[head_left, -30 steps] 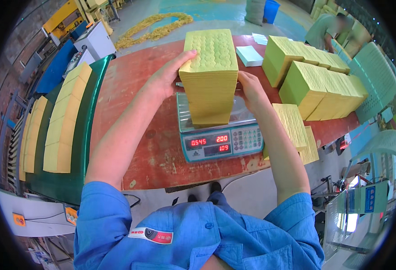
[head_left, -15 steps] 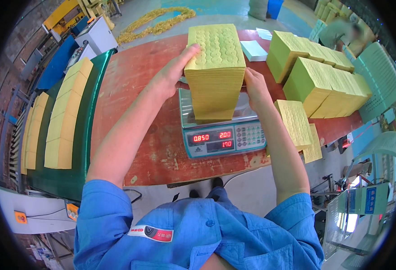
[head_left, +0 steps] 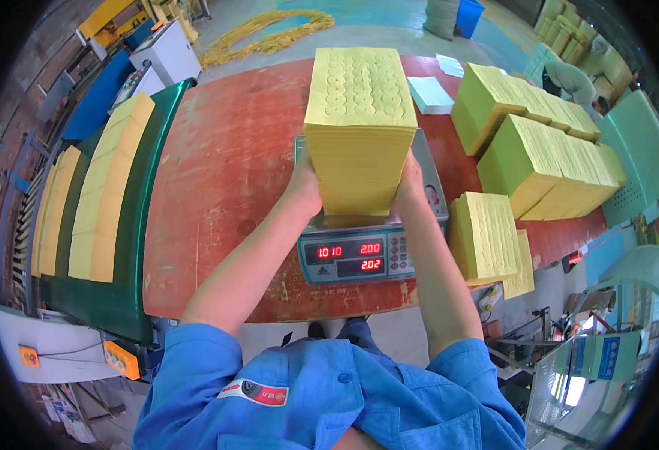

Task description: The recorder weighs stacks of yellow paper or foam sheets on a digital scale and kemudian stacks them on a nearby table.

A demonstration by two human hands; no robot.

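A tall stack of yellow embossed paper sheets [head_left: 359,127] stands on a grey digital scale [head_left: 367,251] with red lit digits. My left hand [head_left: 303,187] grips the stack's lower left side. My right hand [head_left: 410,186] grips its lower right side. Both forearms reach in from the bottom, in blue sleeves. The scale rests near the front edge of a red-brown table [head_left: 224,172].
Several more yellow stacks [head_left: 539,142] sit at the right, a short pile [head_left: 487,236] beside the scale. A green conveyor [head_left: 131,225] at the left carries rows of yellow sheets [head_left: 108,187]. A white pad [head_left: 428,94] lies behind. Another person [head_left: 573,79] bends at the far right.
Both my hands slid down from the upper sides of the stack to its base. The scale's reading has risen.
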